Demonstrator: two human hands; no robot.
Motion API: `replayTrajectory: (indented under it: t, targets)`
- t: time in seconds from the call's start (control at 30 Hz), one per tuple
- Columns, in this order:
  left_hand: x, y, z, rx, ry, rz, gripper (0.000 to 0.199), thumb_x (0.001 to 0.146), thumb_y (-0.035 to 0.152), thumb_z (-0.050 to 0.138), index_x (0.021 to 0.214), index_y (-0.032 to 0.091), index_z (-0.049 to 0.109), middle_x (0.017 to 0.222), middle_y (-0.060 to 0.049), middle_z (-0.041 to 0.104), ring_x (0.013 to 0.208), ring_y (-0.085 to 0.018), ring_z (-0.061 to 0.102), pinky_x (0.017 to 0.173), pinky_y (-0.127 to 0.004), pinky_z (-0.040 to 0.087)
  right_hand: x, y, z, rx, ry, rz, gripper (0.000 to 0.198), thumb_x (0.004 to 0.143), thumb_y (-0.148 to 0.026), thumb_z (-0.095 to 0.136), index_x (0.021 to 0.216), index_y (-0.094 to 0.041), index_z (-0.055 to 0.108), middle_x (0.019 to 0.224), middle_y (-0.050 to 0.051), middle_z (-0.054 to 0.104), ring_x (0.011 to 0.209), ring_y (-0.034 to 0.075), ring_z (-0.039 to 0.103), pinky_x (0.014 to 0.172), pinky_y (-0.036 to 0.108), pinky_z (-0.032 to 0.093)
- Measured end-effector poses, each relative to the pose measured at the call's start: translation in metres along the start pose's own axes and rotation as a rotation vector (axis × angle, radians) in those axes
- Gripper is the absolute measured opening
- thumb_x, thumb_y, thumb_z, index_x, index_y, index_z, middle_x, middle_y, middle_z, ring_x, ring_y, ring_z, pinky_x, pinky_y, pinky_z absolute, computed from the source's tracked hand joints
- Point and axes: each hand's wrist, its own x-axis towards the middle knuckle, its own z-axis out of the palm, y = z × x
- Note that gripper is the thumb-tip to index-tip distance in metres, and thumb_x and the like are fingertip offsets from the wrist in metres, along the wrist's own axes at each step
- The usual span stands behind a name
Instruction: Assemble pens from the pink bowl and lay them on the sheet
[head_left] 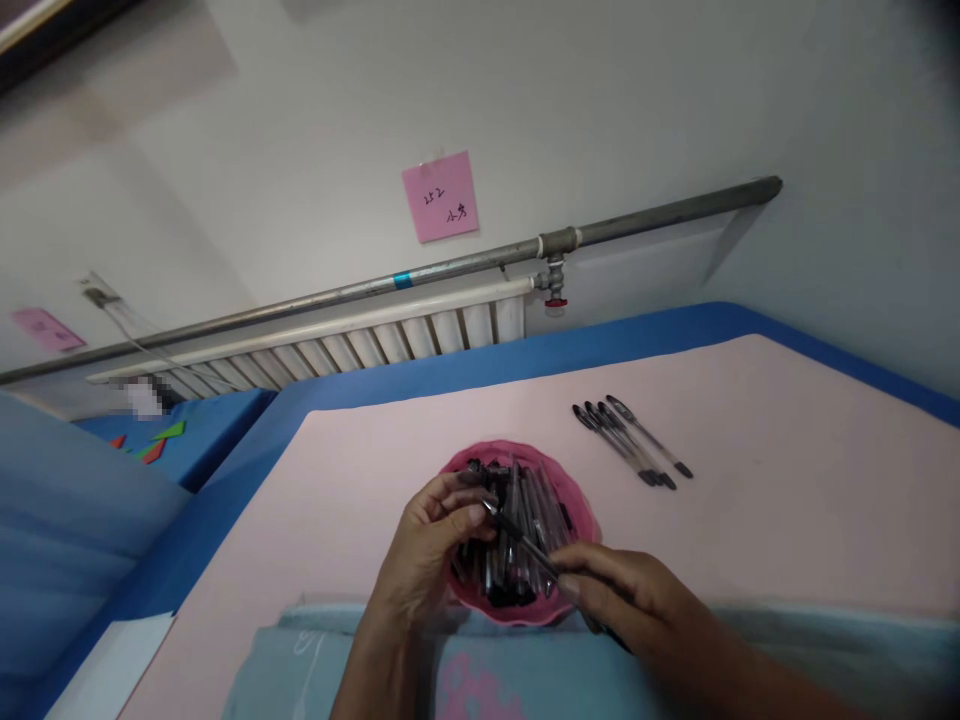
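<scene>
My right hand (626, 595) grips a black pen (523, 540) by its barrel, and the pen slants up to the left with its tip at my left fingertips. My left hand (435, 535) is closed in a pinch beside that tip. Something dark shows at its fingers, too blurred to name. Under both hands stands a pink basket (577, 490) with a wavy rim, filled with clear pen barrels (551, 505) and black pen parts. To the right, several capped black pens (622, 445) lie side by side on the pink table cover.
The pink table cover (360, 470) lies on a blue table (615, 335) against the wall. Light blue cloth (300, 655) is at the near edge, and a white sheet (112, 665) lies at the lower left. Behind are a radiator (390, 335) and a pipe (667, 215).
</scene>
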Motion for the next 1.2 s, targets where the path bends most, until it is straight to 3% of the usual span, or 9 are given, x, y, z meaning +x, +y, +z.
replayTrajectory:
  t: [0.2,0.43,0.6,0.8,0.93,1.0,1.13,1.2]
  targets:
    - [-0.001,-0.009,0.008,0.084,0.051,-0.091,0.028,0.070,0.035,0.068,0.064,0.016,0.050,0.049,0.006,0.052,0.038,-0.005,0.043,0.041,-0.018,0.033,-0.001,0.003,0.002,-0.061,0.059,-0.039,0.026,0.084,-0.034,0.044,0.092,-0.021,0.065,0.075,0.002,0.069,0.066,0.018,0.061,0.061,0.027,0.044]
    - [0.001,-0.015,0.010,0.105,0.057,-0.122,0.033,0.071,0.044,0.065,0.065,0.017,0.048,0.050,0.005,0.051,0.040,-0.006,0.045,0.043,-0.019,0.034,0.000,0.007,0.003,-0.084,0.060,-0.053,0.025,0.085,-0.034,0.044,0.092,-0.021,0.064,0.076,0.002,0.069,0.068,0.018,0.062,0.062,0.027,0.045]
    - [0.002,-0.016,0.010,0.094,0.117,-0.093,0.030,0.066,0.036,0.071,0.063,0.016,0.049,0.049,0.006,0.052,0.040,-0.006,0.045,0.043,-0.019,0.034,-0.001,0.009,0.006,-0.098,0.085,-0.066,0.023,0.085,-0.032,0.045,0.092,-0.021,0.064,0.075,0.002,0.069,0.066,0.018,0.062,0.062,0.027,0.046]
    - [0.000,-0.008,0.011,0.019,0.052,-0.145,0.034,0.065,0.034,0.072,0.089,0.013,0.060,0.060,0.002,0.059,0.048,-0.007,0.051,0.049,-0.020,0.040,-0.005,0.007,0.008,-0.126,0.092,-0.091,0.021,0.086,-0.030,0.045,0.093,-0.021,0.063,0.077,0.003,0.069,0.068,0.017,0.062,0.063,0.026,0.046]
    - [-0.001,-0.011,0.009,0.135,0.056,-0.156,0.033,0.067,0.042,0.069,0.065,0.017,0.049,0.043,0.007,0.048,0.034,-0.006,0.041,0.038,-0.019,0.030,-0.006,0.007,0.009,-0.148,0.096,-0.116,0.020,0.086,-0.029,0.045,0.094,-0.021,0.063,0.078,0.004,0.069,0.069,0.017,0.062,0.064,0.026,0.045]
    - [-0.001,-0.011,0.008,0.147,0.056,-0.149,0.033,0.065,0.040,0.071,0.063,0.017,0.048,0.043,0.006,0.049,0.035,-0.006,0.042,0.039,-0.019,0.030,-0.006,0.008,0.009,-0.154,0.092,-0.120,0.021,0.087,-0.029,0.045,0.094,-0.020,0.063,0.078,0.004,0.069,0.069,0.017,0.062,0.063,0.026,0.045]
    - [-0.002,-0.007,0.007,0.076,0.018,-0.179,0.032,0.060,0.032,0.075,0.081,0.014,0.058,0.056,0.004,0.057,0.043,-0.007,0.050,0.045,-0.019,0.037,-0.006,0.008,0.009,-0.164,0.104,-0.131,0.022,0.087,-0.028,0.044,0.093,-0.020,0.063,0.075,0.004,0.069,0.066,0.016,0.062,0.062,0.025,0.045]
    - [-0.002,-0.007,0.007,0.084,0.011,-0.191,0.031,0.064,0.036,0.072,0.081,0.015,0.056,0.053,0.005,0.055,0.040,-0.007,0.048,0.043,-0.019,0.036,-0.006,0.007,0.009,-0.167,0.122,-0.151,0.022,0.087,-0.028,0.044,0.094,-0.020,0.064,0.076,0.004,0.069,0.067,0.017,0.062,0.063,0.026,0.046]
